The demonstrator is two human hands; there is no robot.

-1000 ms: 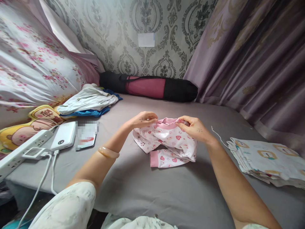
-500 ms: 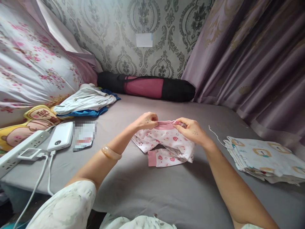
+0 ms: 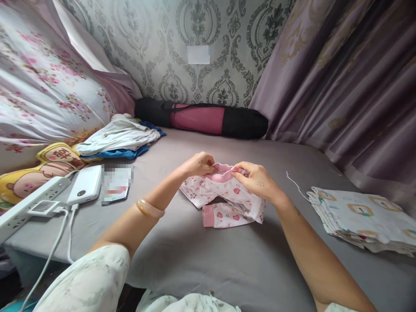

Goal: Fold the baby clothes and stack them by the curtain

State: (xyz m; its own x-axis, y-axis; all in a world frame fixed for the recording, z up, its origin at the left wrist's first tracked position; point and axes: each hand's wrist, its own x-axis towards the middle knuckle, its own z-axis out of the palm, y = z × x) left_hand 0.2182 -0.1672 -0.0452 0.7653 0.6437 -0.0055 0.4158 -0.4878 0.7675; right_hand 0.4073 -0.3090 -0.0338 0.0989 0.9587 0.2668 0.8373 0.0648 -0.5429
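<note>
Two hands are being shown at work on a small garment (image 3: 224,189), which is lying bunched at the middle of a grey sheet (image 3: 195,260), its pink band (image 3: 219,177) being held toward the far side. Compared with one second earlier, the right hand (image 3: 256,178) is being held closer to the left hand (image 3: 199,164); a shorter stretch of band is thus being spanned, and its upper edge is waving rather than being drawn flat, as it was half a second ago. From this, the handling is being judged as confined to the band: the pink cuff (image 3: 208,216) is being left lying nearest the wearer of the camera, little shifted, and the cloth behind it is not yet being spread.

The left hand is being kept nearly closed, its fingers curled and the band's left end being pinched at the thumb. The right hand is being held less tightly folded: the band's right end is being gripped between thumb and forefinger, while the other fingers are being partly hidden by the hand itself. Well apart, at the right, folded cloths (image 3: 367,216) are being left untouched.
</note>
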